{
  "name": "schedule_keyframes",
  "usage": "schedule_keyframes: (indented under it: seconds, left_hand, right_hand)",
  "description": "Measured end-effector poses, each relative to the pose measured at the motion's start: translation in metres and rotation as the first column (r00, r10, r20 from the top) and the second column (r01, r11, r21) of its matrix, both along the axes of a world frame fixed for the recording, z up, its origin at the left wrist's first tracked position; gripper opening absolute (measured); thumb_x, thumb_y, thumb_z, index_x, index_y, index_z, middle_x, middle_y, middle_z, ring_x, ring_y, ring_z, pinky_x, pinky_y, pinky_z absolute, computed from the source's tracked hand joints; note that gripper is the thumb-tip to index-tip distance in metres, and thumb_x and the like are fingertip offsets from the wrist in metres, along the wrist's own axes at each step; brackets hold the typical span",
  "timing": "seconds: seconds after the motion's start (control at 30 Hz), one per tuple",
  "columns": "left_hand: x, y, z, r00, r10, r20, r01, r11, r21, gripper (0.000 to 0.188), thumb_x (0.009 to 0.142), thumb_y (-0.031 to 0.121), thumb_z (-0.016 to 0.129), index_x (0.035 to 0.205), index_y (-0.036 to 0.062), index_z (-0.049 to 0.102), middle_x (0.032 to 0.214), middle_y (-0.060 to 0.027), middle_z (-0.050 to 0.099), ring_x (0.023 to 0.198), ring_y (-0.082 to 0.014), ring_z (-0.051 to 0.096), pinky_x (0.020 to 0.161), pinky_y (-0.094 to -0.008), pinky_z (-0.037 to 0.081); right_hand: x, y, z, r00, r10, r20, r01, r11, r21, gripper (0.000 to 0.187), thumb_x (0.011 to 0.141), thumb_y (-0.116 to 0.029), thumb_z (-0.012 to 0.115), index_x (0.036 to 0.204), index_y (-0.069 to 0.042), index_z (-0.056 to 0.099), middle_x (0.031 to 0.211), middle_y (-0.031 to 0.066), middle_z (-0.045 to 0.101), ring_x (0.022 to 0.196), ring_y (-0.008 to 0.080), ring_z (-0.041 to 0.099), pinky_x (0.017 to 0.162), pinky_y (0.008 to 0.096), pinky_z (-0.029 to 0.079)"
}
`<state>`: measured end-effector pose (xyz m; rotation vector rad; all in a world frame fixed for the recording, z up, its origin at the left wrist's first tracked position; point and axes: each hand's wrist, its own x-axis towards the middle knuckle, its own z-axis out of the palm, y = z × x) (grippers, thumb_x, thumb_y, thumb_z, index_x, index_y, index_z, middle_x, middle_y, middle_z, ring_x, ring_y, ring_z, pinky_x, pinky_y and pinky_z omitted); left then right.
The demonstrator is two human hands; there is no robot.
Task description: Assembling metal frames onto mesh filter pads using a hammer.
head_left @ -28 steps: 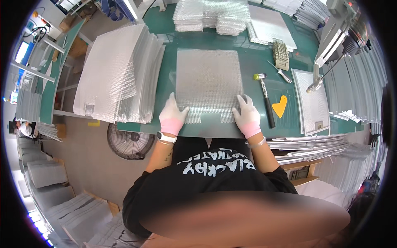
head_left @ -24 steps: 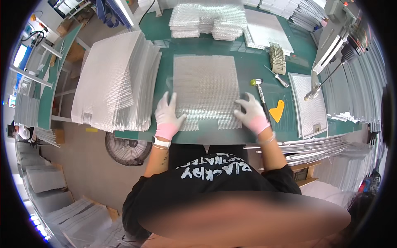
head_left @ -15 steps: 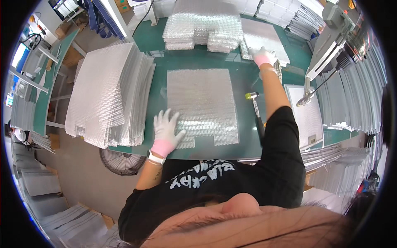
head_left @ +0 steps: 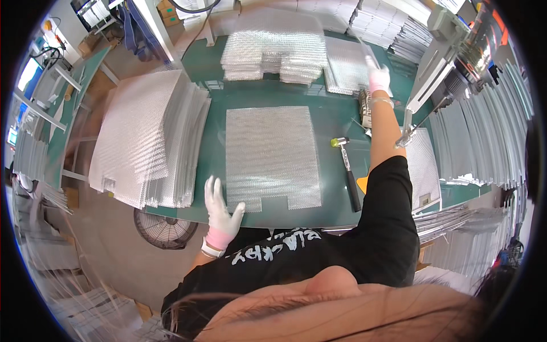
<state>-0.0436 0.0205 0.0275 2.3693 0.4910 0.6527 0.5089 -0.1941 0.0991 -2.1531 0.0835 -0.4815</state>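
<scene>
A mesh-textured, silvery translucent sheet (head_left: 272,154) with a notch in its near edge lies flat before me. By its near left corner, my left hand (head_left: 222,211), in a white and pink glove, is open with thumb and fingers apart. My right hand (head_left: 378,74), gloved alike, reaches out to the right part of a low far stack of similar sheets (head_left: 345,65). Motion smears its fingers, so whether they grip a sheet edge is unclear. A hammer (head_left: 347,171) with a yellow-green tip and black handle lies between the flat sheet and my right arm.
A tall sheet stack (head_left: 137,131) stands at the left and another notched stack (head_left: 273,45) at the back. Drill-like bits or rods (head_left: 365,108) lie beside my right forearm. A metal machine arm (head_left: 439,80) overhangs a framed panel (head_left: 420,171) at the right. A floor fan (head_left: 165,228) sits below the green table (head_left: 336,219).
My right hand has moved rightward from the near corner of the far stack. My left hand has drawn back off the flat sheet toward the table edge. The view has shifted slightly.
</scene>
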Motion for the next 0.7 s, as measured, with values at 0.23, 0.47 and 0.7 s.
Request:
schedule_keyframes:
  seconds: [0.23,0.47,0.7]
  left_hand:
    - [0.012,-0.011,0.017,0.953,-0.285,0.101,0.296,0.949,-0.112,0.062,0.085,0.013,0.064,0.139,-0.0027,0.039,0.136,-0.0223,0.048,0.131,-0.0347,0.043,0.110,-0.0408,0.033]
    - [0.069,-0.077,0.056,0.791,-0.112,0.602,0.608,0.253,-0.752,0.051,0.090,0.008,0.062,0.138,-0.0007,0.046,0.131,-0.0169,0.056,0.121,-0.0240,0.054,0.100,-0.0328,0.044]
    - [0.040,-0.031,0.049,0.857,0.255,0.448,0.247,0.560,-0.791,0.037,0.096,-0.001,0.049,0.132,-0.0060,0.048,0.118,-0.0114,0.062,0.099,-0.0126,0.060,0.087,-0.0241,0.048]
  right_hand:
    - [-0.135,-0.038,0.051,0.902,0.343,0.262,-0.427,0.623,0.656,0.070,0.092,-0.024,0.064,0.145,0.005,0.030,0.145,0.0207,0.041,0.136,0.0269,0.039,0.111,0.0368,0.031]
    - [-0.352,-0.005,-0.020,0.657,0.549,0.517,-0.642,0.767,0.001,0.106,0.063,-0.030,0.086,0.146,0.001,0.028,0.149,0.0243,0.028,0.140,0.0365,0.026,0.115,0.0476,0.022]
    - [-0.397,-0.034,0.007,0.826,0.527,0.201,-0.432,0.820,-0.375,0.077,0.075,-0.027,0.074,0.144,-0.012,0.042,0.152,0.0310,0.019,0.140,0.0520,0.014,0.114,0.0583,0.016]
